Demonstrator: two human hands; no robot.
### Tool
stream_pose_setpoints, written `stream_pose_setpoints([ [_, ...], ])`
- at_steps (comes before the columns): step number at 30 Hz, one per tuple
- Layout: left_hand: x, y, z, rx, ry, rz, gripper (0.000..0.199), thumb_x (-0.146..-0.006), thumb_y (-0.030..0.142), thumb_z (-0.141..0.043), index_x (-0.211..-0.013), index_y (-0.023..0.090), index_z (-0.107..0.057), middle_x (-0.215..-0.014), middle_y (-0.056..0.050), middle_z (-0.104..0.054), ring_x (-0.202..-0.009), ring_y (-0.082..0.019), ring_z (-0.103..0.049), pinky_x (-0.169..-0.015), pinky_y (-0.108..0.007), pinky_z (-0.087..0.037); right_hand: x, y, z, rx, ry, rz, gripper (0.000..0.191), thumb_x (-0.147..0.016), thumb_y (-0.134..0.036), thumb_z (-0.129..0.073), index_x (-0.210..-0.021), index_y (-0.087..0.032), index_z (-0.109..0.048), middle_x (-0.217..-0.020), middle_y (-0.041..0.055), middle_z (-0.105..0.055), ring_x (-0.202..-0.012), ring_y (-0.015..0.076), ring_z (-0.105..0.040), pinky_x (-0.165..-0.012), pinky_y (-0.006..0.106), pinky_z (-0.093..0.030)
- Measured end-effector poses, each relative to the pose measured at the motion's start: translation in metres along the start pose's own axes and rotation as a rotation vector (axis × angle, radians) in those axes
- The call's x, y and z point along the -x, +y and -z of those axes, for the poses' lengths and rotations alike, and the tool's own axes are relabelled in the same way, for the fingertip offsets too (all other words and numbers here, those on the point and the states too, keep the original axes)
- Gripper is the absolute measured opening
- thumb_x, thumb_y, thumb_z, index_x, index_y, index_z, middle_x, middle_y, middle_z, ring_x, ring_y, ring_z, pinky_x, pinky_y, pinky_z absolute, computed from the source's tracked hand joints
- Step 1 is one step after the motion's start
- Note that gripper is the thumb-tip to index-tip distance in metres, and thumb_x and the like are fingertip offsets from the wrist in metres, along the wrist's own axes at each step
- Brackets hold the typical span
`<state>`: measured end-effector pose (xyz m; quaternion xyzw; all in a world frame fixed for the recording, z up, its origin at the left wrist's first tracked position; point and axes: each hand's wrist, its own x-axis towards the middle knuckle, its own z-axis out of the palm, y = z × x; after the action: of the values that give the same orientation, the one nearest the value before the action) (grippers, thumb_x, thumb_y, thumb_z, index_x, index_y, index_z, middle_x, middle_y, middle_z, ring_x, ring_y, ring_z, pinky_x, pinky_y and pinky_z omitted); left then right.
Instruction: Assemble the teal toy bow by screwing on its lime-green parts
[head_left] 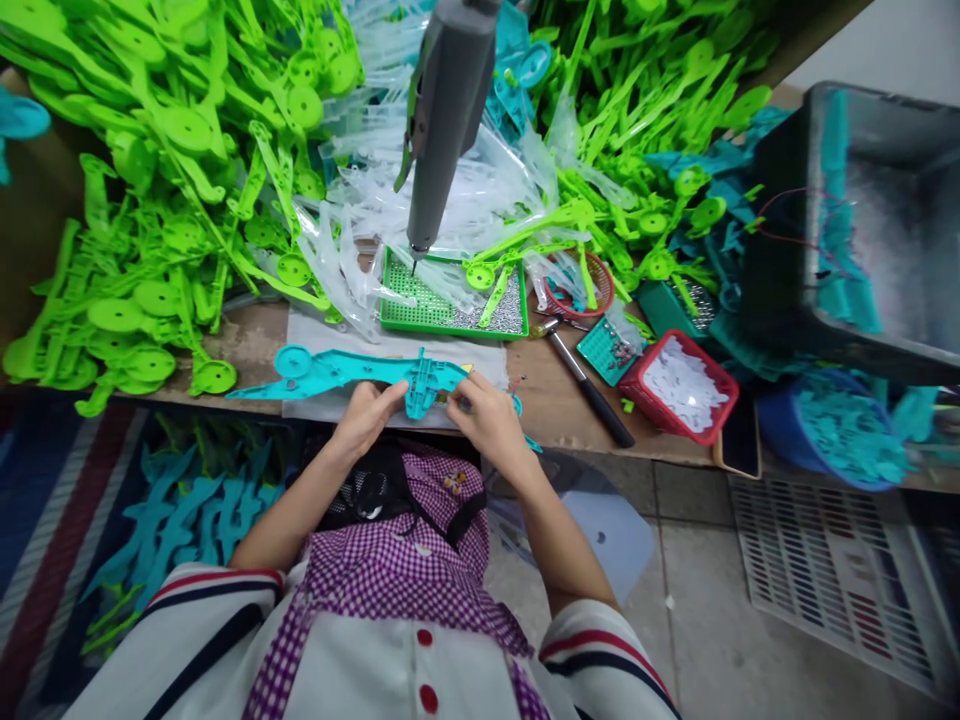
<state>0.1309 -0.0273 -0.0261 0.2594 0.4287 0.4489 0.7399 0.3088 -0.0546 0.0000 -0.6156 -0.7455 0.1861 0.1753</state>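
Note:
A long turquoise plastic half-shell (345, 366) lies on a white cloth (315, 410) at the table's front edge, its ribbed inner side up. My left hand (369, 415) grips its lower edge near the middle, thumb on the shell. At the shell's right end my right hand (484, 412) is closed, fingertips pinched; what sits between them is hidden. A small yellow bit shows beside those fingers. Above the shell hangs a grey electric screwdriver (450, 130), its tip over a green tray (420, 318) of small metal screws.
Heaps of lime-green plastic parts (157, 200) and clear plastic pieces (450, 190) fill the back. A hammer (589, 385), a red basket of white pieces (679, 385) and a black bin (810, 300) stand to the right. More turquoise shells (195, 500) lie below at left.

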Motion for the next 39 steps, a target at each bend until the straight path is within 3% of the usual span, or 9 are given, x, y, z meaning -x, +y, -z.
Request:
stream_pose_setpoints([
  [6,0.001,-0.002,0.001,-0.070,-0.033,-0.053,0.033,-0.054,0.031,-0.090,-0.077,0.014,-0.073,-0.089,-0.007,-0.076,-0.097,-0.026,-0.069,-0.097,-0.039,-0.050,-0.003,0.001,0.001,-0.036,-0.055,-0.007,0.013,-0.090,-0.019,-0.049,-0.079,-0.021,-0.056,-0.087,0.0032,-0.058,-0.074,0.0164,-0.055,-0.062,0.026,-0.033],
  [12,-0.001,-0.003,0.005,-0.076,-0.039,-0.047,0.035,-0.053,0.031,-0.090,-0.078,0.014,-0.073,-0.095,-0.008,-0.076,-0.097,-0.026,-0.069,-0.098,-0.041,-0.049,-0.005,-0.002,0.005,-0.014,-0.152,-0.003,0.013,-0.094,-0.020,-0.047,-0.086,-0.020,-0.058,-0.090,0.0044,-0.061,-0.079,0.0177,-0.057,-0.066,0.027,-0.035],
  [17,-0.003,-0.007,0.009,-0.042,-0.039,-0.044,0.048,-0.052,0.031,-0.091,-0.093,0.014,-0.072,-0.093,-0.006,-0.076,-0.096,-0.025,-0.069,-0.098,-0.042,-0.048,-0.007,-0.002,0.011,-0.074,-0.205,-0.001,0.012,-0.093,-0.020,-0.049,-0.087,-0.020,-0.059,-0.091,0.0047,-0.063,-0.081,0.0179,-0.058,-0.070,0.028,-0.037],
  [20,-0.004,-0.009,0.012,-0.007,-0.028,-0.035,0.061,-0.049,0.030,-0.092,-0.104,0.016,-0.069,-0.095,-0.004,-0.075,-0.098,-0.024,-0.068,-0.098,-0.042,-0.047,-0.007,-0.001,0.011,-0.097,-0.181,-0.022,0.009,-0.092,-0.020,-0.050,-0.091,-0.021,-0.058,-0.089,0.0044,-0.063,-0.079,0.0179,-0.057,-0.070,0.029,-0.038],
  [25,-0.005,-0.009,0.012,-0.015,-0.067,-0.034,0.059,-0.052,0.030,-0.091,-0.105,0.016,-0.069,-0.095,-0.005,-0.075,-0.105,-0.026,-0.066,-0.103,-0.041,-0.044,-0.007,0.001,0.003,-0.102,-0.119,-0.003,0.011,-0.093,-0.021,-0.048,-0.091,-0.022,-0.058,-0.089,0.0043,-0.065,-0.077,0.0180,-0.057,-0.070,0.030,-0.037],
  [33,-0.006,-0.010,0.014,-0.075,-0.058,-0.066,0.073,-0.057,0.034,-0.088,-0.122,0.018,-0.061,-0.103,-0.007,-0.074,-0.105,-0.025,-0.065,-0.100,-0.042,-0.046,-0.004,-0.002,-0.006,-0.119,-0.018,-0.007,0.017,-0.095,-0.025,-0.045,-0.090,-0.022,-0.061,-0.085,0.0044,-0.067,-0.079,0.0188,-0.058,-0.072,0.031,-0.038],
  [36,-0.007,-0.005,0.013,-0.138,-0.091,-0.046,0.067,-0.060,0.039,-0.087,-0.119,0.017,-0.063,-0.098,-0.006,-0.074,-0.100,-0.024,-0.067,-0.094,-0.040,-0.049,-0.003,-0.004,-0.009,-0.146,0.024,-0.052,0.018,-0.095,-0.027,-0.046,-0.089,-0.022,-0.062,-0.084,0.0040,-0.068,-0.077,0.0185,-0.059,-0.072,0.030,-0.039],
  [39,-0.008,-0.001,0.011,-0.195,-0.113,-0.027,0.055,-0.059,0.044,-0.086,-0.103,0.016,-0.069,-0.091,-0.006,-0.074,-0.091,-0.023,-0.067,-0.087,-0.038,-0.053,-0.004,-0.008,-0.014,-0.136,0.057,-0.071,0.020,-0.096,-0.028,-0.046,-0.089,-0.022,-0.064,-0.085,0.0041,-0.069,-0.077,0.0184,-0.060,-0.072,0.030,-0.038],
])
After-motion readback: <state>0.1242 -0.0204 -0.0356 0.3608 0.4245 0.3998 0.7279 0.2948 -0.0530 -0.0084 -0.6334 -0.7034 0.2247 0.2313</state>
